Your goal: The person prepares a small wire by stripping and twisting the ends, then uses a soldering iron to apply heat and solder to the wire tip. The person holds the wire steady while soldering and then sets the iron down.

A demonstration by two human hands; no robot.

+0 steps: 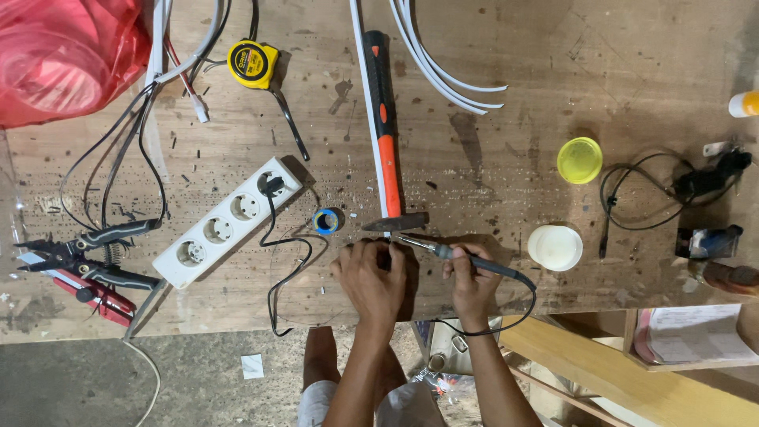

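- Red plastic bag lies far up and to the left of both hands, at the corner of the scarred wooden bench.
- Black-handled pliers and a red-handled cutter rest well to the left of the left hand.
- A white four-socket power strip sits up and left of that hand, one black plug in its far socket; a yellow tape measure lies beyond it.
- The left hand is curled, fingers pressed down at the bench edge; what it pins is hidden.
- A hammer with orange and black handle lies just above the hands, head nearest them.
- The right hand is closed round a soldering iron, tip pointing left, close to the left hand's fingers.
- A white lid and a yellow lid lie right of the grip.
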